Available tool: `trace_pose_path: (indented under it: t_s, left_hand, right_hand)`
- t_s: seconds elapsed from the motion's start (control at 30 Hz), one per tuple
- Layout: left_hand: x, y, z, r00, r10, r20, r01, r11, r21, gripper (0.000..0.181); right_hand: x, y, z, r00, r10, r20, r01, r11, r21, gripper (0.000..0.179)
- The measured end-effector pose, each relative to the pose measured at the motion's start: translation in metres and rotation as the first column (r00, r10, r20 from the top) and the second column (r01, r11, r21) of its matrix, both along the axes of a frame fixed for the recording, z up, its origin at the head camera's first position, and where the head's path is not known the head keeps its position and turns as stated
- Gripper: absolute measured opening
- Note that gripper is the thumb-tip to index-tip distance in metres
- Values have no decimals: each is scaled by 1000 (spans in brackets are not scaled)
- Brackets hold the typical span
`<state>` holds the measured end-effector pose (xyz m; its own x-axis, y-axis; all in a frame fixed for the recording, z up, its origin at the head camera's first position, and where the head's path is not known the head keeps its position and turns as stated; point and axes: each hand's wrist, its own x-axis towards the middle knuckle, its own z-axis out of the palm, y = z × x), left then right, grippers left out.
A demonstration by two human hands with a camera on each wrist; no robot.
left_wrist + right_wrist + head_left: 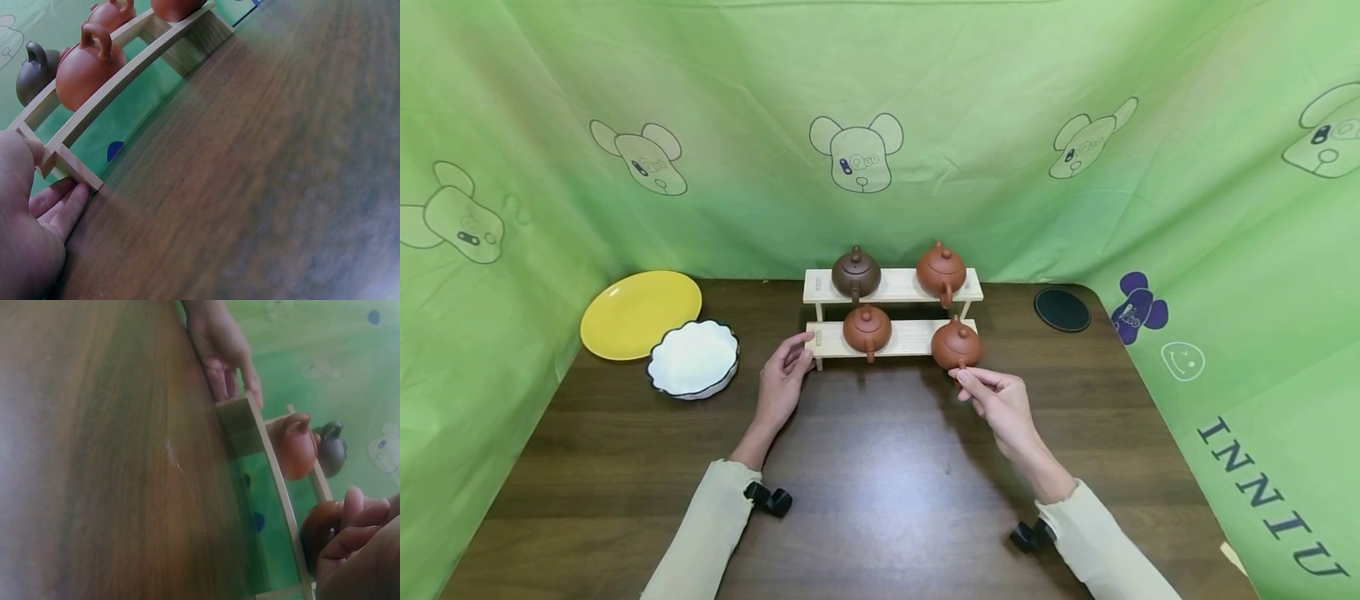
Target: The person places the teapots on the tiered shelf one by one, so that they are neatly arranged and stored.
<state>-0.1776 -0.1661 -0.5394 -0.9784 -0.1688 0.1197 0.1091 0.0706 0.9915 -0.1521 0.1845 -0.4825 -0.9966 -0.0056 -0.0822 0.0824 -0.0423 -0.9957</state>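
A two-tier wooden stand (pixel 904 338) carries several small clay teapots. My left hand (pixel 784 385) grips the left end of its lower tier, thumb at the top and fingers by the end leg (pixel 78 167). With thumb and fingers, my right hand (pixel 1000 407) pinches the handle of a reddish-brown teapot (pixel 957 343) at the right end of that tier. In the right wrist view, the fingers partly hide this teapot (pixel 320 528). Another reddish-brown teapot (pixel 867 330) sits left of it on the lower tier.
On the upper tier stand a dark brown teapot (pixel 856 273) and a reddish-brown teapot (pixel 942 270). A yellow oval plate (pixel 640 312) and a white scalloped dish (pixel 694 360) lie at the left. At the back right is a dark round coaster (pixel 1062 309). Green cloth (pixel 737 217) surrounds the table.
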Motion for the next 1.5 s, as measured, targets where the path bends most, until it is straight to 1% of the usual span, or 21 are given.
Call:
trace_pose_path:
  t_s: [0.07,0.13,0.27,0.37,0.6,0.87,1.1,1.3,1.4,1.5]
  left_hand:
    - [0,0,0,1000,-1,2,1,1000,-3,34]
    - [0,0,0,1000,-4,-1,4,1000,-4,34]
    - [0,-1,-2,999,8,-41,-9,1000,-7,32]
    - [-1,0,-3,998,12,-57,-13,1000,-15,31]
    - [-1,1,1,1000,-3,1,3,1000,-17,33]
    - [0,1,2,1000,-9,7,9,1000,-5,33]
    - [0,2,4,1000,-4,1,4,1000,-10,33]
    - [-1,2,3,1000,-4,12,4,1000,-5,33]
    - [-1,2,3,1000,-2,7,2,1000,-4,33]
    - [1,1,2,1000,-2,-9,2,1000,-7,33]
  right_hand:
    - [-2,-3,0,1000,3,2,-3,1000,7,14]
    - [-5,-5,0,1000,6,-4,-6,1000,16,19]
    - [-13,-11,0,1000,9,-25,-8,999,31,28]
    - [-18,-15,-1,999,6,-46,-4,999,33,29]
    - [-27,-23,-1,998,-9,-68,11,999,41,26]
    - [-30,-29,1,999,-11,-35,12,1000,23,30]
    - [-35,-36,1,999,-2,-39,3,1000,27,28]
    - [-39,-37,-1,999,13,-48,-12,1000,25,27]
    - [-40,-35,-3,999,20,-45,-19,1000,17,22]
    - [-39,-33,-4,999,12,-35,-12,1000,16,14]
